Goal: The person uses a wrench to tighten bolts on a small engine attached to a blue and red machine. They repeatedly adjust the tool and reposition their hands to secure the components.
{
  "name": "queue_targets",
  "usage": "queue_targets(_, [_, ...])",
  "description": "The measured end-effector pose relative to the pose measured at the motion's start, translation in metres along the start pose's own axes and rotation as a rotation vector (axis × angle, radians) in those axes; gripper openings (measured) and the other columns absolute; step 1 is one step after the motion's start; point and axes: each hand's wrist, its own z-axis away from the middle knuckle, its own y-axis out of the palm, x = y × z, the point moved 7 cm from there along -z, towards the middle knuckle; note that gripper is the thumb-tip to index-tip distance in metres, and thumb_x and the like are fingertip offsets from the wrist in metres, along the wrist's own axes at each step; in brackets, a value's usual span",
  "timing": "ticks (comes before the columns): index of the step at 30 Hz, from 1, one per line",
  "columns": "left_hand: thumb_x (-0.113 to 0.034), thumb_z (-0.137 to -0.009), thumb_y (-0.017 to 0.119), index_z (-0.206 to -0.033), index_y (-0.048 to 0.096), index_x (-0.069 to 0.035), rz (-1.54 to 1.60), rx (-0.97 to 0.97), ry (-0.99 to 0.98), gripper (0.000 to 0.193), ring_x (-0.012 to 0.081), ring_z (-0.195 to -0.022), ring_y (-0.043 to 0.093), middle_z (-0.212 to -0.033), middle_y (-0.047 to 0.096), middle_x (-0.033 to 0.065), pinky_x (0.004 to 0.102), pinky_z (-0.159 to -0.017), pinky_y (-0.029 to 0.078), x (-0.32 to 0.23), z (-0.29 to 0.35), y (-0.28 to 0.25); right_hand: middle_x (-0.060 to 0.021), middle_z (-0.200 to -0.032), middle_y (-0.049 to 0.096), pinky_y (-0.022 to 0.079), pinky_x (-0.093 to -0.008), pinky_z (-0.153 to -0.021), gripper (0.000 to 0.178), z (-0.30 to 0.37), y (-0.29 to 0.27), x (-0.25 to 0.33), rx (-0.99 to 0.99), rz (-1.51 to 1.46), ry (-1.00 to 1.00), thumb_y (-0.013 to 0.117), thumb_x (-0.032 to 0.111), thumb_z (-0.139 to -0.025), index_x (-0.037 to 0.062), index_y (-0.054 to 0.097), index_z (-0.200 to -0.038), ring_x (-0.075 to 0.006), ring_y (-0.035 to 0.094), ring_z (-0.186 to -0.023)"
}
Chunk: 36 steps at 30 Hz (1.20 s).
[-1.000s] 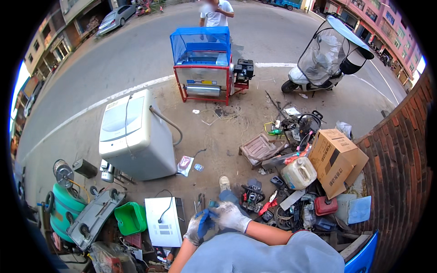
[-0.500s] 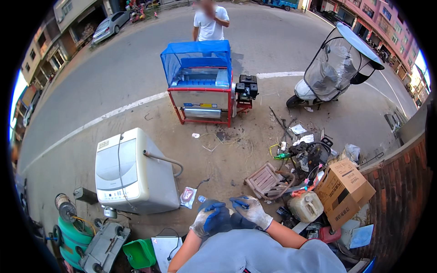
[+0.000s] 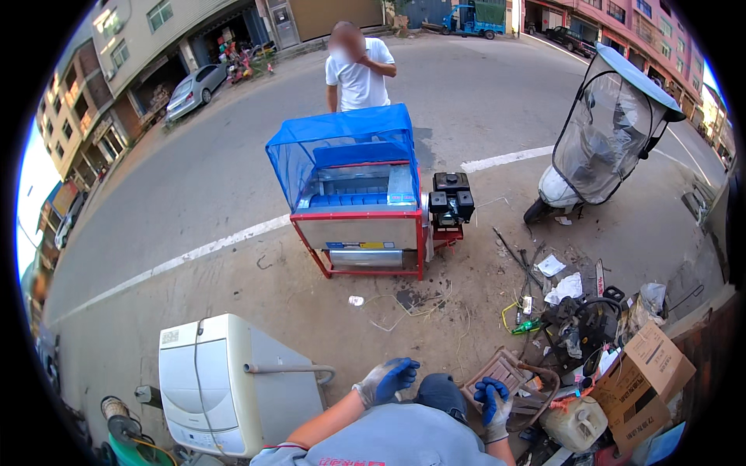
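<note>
My left hand (image 3: 388, 380), in a white work glove with blue coating, reaches forward in front of my chest with its fingers stretched out and nothing in them. Farther right is my right hand (image 3: 493, 404) in the same kind of glove, its fingers loosely bent but apart, with nothing visible in them. Behind it lies a brown slatted small chair (image 3: 493, 370); whether they touch I cannot tell. Between the hands shows my dark-trousered knee (image 3: 440, 391). To the left stands a white washing machine (image 3: 198, 380) with a grey hose (image 3: 291, 369).
Ahead stands a red-framed machine (image 3: 357, 233), like a thresher, with blue mesh hood and black engine (image 3: 451, 203). A person (image 3: 361, 78) stands behind it. A covered scooter (image 3: 594, 147), cardboard box (image 3: 649, 380), plastic jerrycan (image 3: 576, 423) and scattered scrap are on the right.
My hands were close together before my body; now they are apart, the left reaching forward and the right farther to the right. My view has tilted up, showing more street.
</note>
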Motion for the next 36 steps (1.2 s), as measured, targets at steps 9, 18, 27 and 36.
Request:
queue_targets(9, [-0.044, -0.099, 0.055, -0.081, 0.06, -0.009, -0.145, -0.345, -0.177, 0.039, 0.0079, -0.038, 0.034, -0.054, 0.041, -0.0047, 0.024, -0.036, 0.025, -0.14, -0.158, -0.029, -0.0153, -0.095, 0.071, 0.057, -0.0298, -0.071, 0.02, -0.202, 0.081, 0.002, 0.026, -0.056, 0.106, 0.059, 0.009, -0.094, -0.0038, 0.064, -0.109, -0.0186, 0.069, -0.075])
queue_targets(18, [-0.044, -0.099, 0.053, -0.079, 0.06, -0.008, -0.064, -0.471, -0.147, 0.042, 0.0072, -0.036, 0.031, -0.049, 0.035, -0.005, 0.0247, -0.035, 0.023, -0.262, -0.392, 0.014, -0.0106, -0.096, 0.067, 0.053, -0.0304, -0.079, 0.022, -0.506, 0.135, 0.065, 0.235, 0.018, 0.208, 0.058, 0.01, -0.095, -0.0024, 0.062, -0.112, -0.0179, 0.065, -0.084])
queue_targets(27, [-0.044, -0.097, 0.058, -0.086, 0.073, -0.007, -0.323, -0.823, 0.031, 0.041, 0.006, -0.038, 0.033, -0.051, 0.045, -0.005, 0.0261, -0.037, 0.021, -0.391, -0.604, -0.063, -0.0056, -0.088, 0.064, 0.05, -0.0266, -0.073, 0.024, -0.737, 0.176, 0.046, 0.371, 0.088, 0.368, 0.053, 0.007, -0.098, -0.0055, 0.061, -0.117, -0.0115, 0.059, -0.077])
queue_targets(36, [-0.044, -0.096, 0.052, -0.104, 0.065, 0.001, -1.63, -1.205, -0.158, 0.048, 0.0449, -0.096, 0.063, -0.097, 0.068, 0.0263, 0.0513, -0.085, 0.047, -0.566, -0.74, -0.088, -0.0069, -0.093, 0.065, 0.051, -0.0259, -0.072, 0.022, -0.926, 0.25, -0.071, 0.459, 0.01, 0.603, 0.052, 0.005, -0.097, -0.0003, 0.063, -0.116, -0.0108, 0.06, -0.08])
